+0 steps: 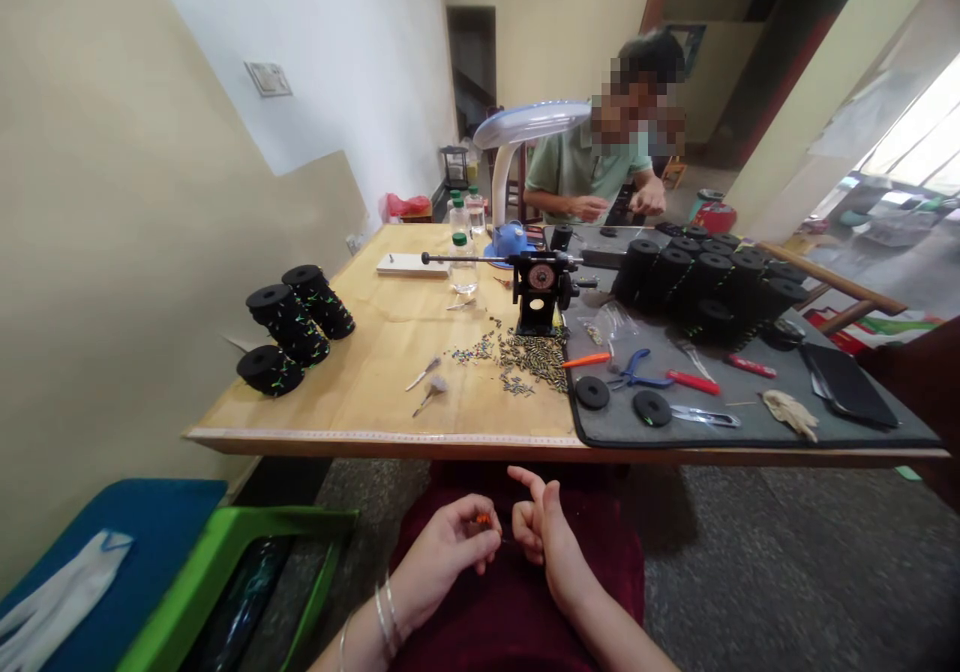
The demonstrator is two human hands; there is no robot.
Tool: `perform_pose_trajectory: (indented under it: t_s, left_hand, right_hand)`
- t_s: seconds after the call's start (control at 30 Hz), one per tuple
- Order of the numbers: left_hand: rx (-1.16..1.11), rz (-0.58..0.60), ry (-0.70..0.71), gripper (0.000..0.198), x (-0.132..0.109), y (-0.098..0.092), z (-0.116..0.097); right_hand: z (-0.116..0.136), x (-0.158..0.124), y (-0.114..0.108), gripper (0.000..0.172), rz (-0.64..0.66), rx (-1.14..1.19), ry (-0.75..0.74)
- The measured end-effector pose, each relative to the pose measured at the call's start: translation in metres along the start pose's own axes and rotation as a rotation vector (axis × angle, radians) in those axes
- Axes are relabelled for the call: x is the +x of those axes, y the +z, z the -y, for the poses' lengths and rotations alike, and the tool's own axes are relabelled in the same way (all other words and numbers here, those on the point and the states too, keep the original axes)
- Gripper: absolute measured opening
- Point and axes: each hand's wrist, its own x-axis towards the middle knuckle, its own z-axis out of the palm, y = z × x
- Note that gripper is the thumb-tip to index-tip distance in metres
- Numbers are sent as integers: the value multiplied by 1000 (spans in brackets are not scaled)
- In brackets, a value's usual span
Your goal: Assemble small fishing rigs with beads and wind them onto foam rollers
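Both my hands are above my lap, just in front of the table edge. My left hand [466, 540], with bracelets at the wrist, is closed in a pinch on a small orange piece [484, 519]; its exact kind is too small to tell. Close beside it, my right hand [546, 532] has the thumb and index finger stretched apart, the other fingers curled inward. A faint thin strand seems to cross the gap between the hands, but I cannot tell whether the right hand touches it. Dark red cloth [517, 622] covers my lap.
On the wooden table [337, 407] are small beads [532, 357], a black crank device [538, 287], a lamp [532, 124] and black foam spools [271, 370]. The grey mat [600, 422] holds pliers [641, 370] and more spools [709, 282]. A co-worker [600, 167] sits opposite. A green crate [187, 562] stands left.
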Motion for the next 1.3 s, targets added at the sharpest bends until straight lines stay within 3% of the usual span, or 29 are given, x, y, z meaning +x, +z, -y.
perform_pose_trajectory:
  t_s: [0.23, 0.47, 0.57, 0.8, 1.0, 1.3]
  left_hand:
    - [-39, 13, -11, 37, 4, 3, -1]
    - [-44, -11, -4, 20, 12, 11, -3]
    - [-29, -34, 15, 22, 14, 10, -3]
    - [-38, -140, 26, 23, 16, 5, 1]
    - [-83, -156, 9, 24, 16, 4, 4]
    - [-101, -294, 16, 29, 17, 1, 5]
  right_hand:
    - [-7, 2, -1, 93, -7, -108, -57]
    - [-10, 1, -1, 90, 10, -180, -85]
    - [-8, 0, -1, 89, 15, -192, -76]
    - [-5, 3, -3, 51, 36, -224, -31]
    - [0, 1, -3, 38, 115, -312, 16]
    - [-3, 3, -6, 39, -74, -293, -56]
